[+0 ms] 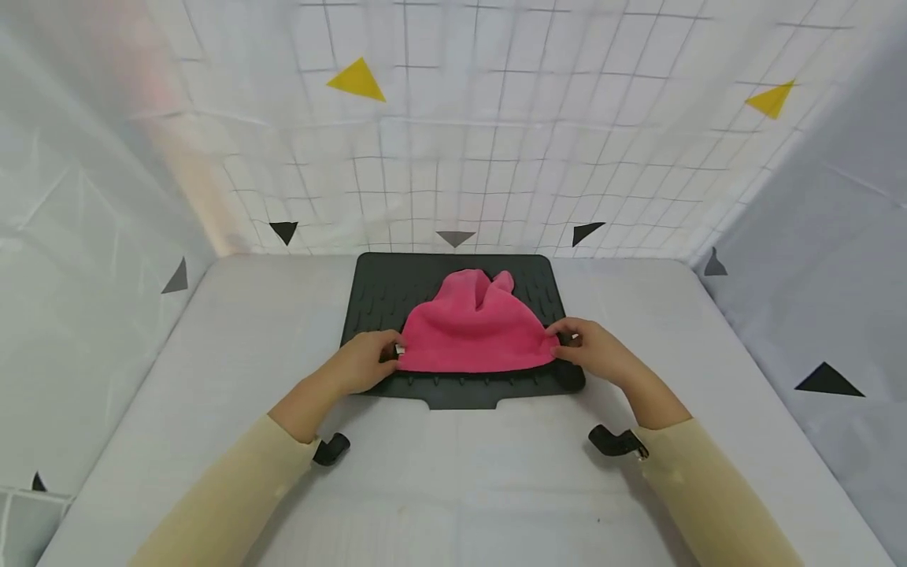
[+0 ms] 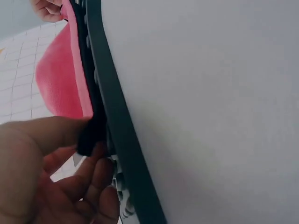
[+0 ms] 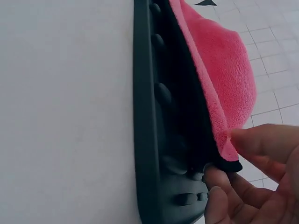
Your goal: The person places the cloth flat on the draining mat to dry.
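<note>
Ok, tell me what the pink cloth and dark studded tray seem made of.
Pink cloth: soft, matt fabric, probably fleece or microfibre, judging by its fuzzy nap and rounded folds.
Dark studded tray: moulded plastic or rubber, dull finish, going by its smooth rim and raised studs; which of the two stays unclear.

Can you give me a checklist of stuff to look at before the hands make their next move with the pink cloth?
1. Left hand has a grip: ok, it pinches the near left corner of the pink cloth.
2. Right hand has a grip: ok, it pinches the near right corner.
3. Cloth is spread flat: not ok, its far part is bunched up with a deep crease.
4. Black tray is beneath: ok, it shows in front of and behind the cloth.
5. Nothing is hidden under the cloth: cannot tell, the bunched part covers that spot.
</note>
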The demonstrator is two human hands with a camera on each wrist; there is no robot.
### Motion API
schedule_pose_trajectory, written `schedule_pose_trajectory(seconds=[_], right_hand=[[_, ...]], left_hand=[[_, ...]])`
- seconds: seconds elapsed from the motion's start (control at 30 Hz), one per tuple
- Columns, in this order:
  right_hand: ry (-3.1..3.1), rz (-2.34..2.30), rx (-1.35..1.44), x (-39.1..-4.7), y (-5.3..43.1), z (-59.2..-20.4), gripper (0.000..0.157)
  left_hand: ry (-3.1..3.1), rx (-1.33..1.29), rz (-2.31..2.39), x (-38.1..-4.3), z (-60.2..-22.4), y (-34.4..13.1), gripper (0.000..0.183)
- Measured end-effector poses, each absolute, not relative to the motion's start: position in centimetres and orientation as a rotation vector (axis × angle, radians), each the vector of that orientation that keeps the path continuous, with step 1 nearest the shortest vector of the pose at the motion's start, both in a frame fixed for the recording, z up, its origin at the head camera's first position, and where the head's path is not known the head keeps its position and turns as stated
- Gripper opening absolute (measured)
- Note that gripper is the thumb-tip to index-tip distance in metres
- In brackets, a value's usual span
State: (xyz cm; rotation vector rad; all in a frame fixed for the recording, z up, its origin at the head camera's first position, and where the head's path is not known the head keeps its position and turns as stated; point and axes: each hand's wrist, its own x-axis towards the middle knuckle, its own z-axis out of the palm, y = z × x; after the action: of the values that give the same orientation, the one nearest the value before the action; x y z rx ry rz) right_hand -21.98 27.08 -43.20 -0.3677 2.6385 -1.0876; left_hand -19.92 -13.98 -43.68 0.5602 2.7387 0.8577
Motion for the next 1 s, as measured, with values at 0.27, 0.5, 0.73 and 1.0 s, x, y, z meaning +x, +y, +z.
schedule_pose_trajectory(seconds=[0.27, 0.5, 0.73, 1.0], right_hand=[[2.633, -0.975, -0.310, -23.1, 27.1, -42.6, 0.039], [2.513, -1.080, -0.265, -24.4, 26.6, -43.3, 0.044], [2.563, -1.200, -0.223, -24.6, 27.1, -43.0, 0.037], [2.728, -1.721, -0.181, -23.9, 27.6, -41.4, 0.045]], left_hand=[[2.677, 0.633, 0.941, -20.7, -44.1, -14.2, 0.030], [2.624, 0.577, 1.011, -21.7, -44.2, -13.7, 0.031], [2.713, 0.363, 1.041, -22.1, -44.0, -13.1, 0.026], [3.001, 0.210, 1.252, -21.6, -41.5, -13.6, 0.035]])
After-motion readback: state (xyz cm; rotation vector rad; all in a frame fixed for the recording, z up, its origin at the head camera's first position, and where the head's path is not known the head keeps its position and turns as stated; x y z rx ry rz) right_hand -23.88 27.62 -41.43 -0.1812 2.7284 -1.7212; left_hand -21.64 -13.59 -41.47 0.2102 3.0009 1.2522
